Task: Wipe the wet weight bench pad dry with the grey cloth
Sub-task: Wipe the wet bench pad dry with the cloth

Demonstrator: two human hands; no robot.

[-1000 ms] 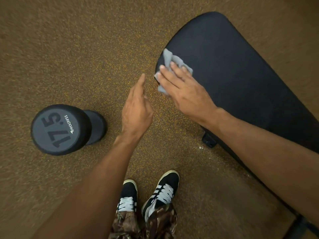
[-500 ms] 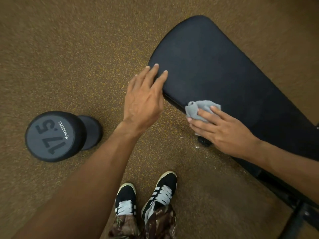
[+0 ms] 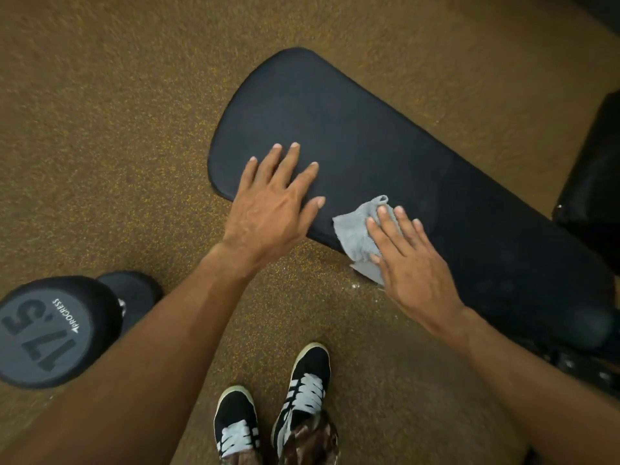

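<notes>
The black weight bench pad (image 3: 369, 135) runs from the upper middle down to the right edge. A crumpled grey cloth (image 3: 357, 231) lies on the pad's near edge, partly hanging over it. My right hand (image 3: 409, 263) presses the cloth flat onto the pad with straight fingers. My left hand (image 3: 273, 206) rests flat on the pad's near left end, fingers spread and straight, a short gap to the left of the cloth.
A black 17.5 dumbbell (image 3: 57, 330) lies on the brown speckled floor at lower left. My two black-and-white shoes (image 3: 275, 411) stand at the bottom middle. The bench frame (image 3: 583, 367) shows dark at the right, with another black object (image 3: 593, 182) beyond it.
My left hand has moved from the air beside the bench onto the pad and lies flat. My right hand has dragged the cloth from the pad's left end toward me along the near edge.
</notes>
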